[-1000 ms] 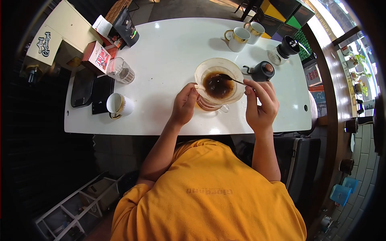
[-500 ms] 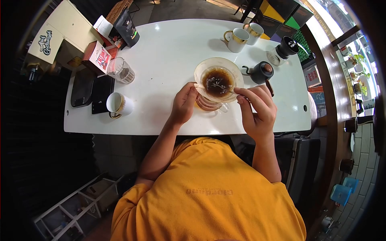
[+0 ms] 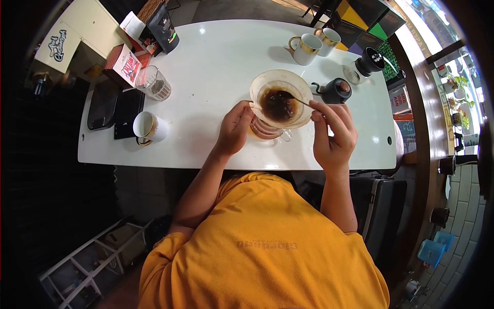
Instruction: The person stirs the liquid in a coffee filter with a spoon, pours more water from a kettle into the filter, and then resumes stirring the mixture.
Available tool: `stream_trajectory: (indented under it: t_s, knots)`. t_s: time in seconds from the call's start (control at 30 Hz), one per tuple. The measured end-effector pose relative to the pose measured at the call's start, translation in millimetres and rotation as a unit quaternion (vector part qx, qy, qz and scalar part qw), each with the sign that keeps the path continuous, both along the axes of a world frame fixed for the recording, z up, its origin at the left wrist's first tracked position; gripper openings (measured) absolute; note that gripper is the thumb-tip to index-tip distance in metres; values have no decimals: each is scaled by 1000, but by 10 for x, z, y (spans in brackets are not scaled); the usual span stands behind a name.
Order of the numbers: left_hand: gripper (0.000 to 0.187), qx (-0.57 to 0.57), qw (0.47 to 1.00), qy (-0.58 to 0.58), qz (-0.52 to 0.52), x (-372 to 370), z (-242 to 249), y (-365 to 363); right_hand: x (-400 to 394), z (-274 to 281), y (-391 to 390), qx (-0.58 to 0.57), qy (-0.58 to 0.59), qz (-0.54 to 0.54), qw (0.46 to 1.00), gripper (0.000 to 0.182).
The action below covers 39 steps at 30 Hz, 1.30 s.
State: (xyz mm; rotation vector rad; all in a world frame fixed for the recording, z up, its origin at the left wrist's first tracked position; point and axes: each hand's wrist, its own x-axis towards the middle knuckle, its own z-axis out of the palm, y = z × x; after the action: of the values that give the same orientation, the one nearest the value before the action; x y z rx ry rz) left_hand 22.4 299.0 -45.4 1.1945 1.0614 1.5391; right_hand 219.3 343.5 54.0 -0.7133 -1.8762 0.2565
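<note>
A coffee dripper (image 3: 260, 84) lined with a pale paper filter sits on a glass server (image 3: 264, 130) near the middle of the table. Dark wet coffee (image 3: 278, 110) fills its lower part. At the dripper's left edge, the thumb and fingers of my left hand (image 3: 234, 129) are closed on it. My right hand (image 3: 335, 131) pinches the handle of a dark spoon (image 3: 302, 103), whose bowl dips into the coffee from the right. The spoon's tip is partly lost against the dark liquid.
A black kettle (image 3: 337, 91) and a hand grinder (image 3: 355, 72) stand on the right. Two gold-trimmed mugs (image 3: 306, 50) are at the back. Leftward are another mug (image 3: 157, 130), a ribbed glass (image 3: 157, 85), a black scale (image 3: 127, 116), a box (image 3: 125, 62) and a coffee bag (image 3: 163, 32).
The spoon has shifted in the coffee, its dark bowl now showing toward the back. My right hand has moved slightly right, while my left hand keeps its hold. The whole view has shifted slightly.
</note>
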Motion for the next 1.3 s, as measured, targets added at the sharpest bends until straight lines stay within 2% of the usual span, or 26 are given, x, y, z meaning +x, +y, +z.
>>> stream_trajectory:
  t_s: [0.13,0.43,0.53,0.87,1.03,1.17,1.3]
  knots:
    - [23,6,1000,-2,10,3,-74,11,7,-32,40,-17,-14,-3,1000,19]
    - [27,-28,998,48,32,32,-75,-26,-34,9,72,-34,-44,73,996,18]
    - [23,-22,995,57,82,85,-13,-22,-18,39,98,-39,-23,99,994,18]
    - [26,-26,987,80,138,202,22,-48,87,31,314,-65,-56,152,985,18]
    - [26,-53,983,39,169,337,169,-71,199,68,434,-80,-42,160,983,18]
    - [28,-49,982,22,184,378,95,-51,250,54,521,-102,-32,197,975,17]
    - [30,-55,978,-18,199,395,109,-18,259,50,545,-130,-64,234,961,15]
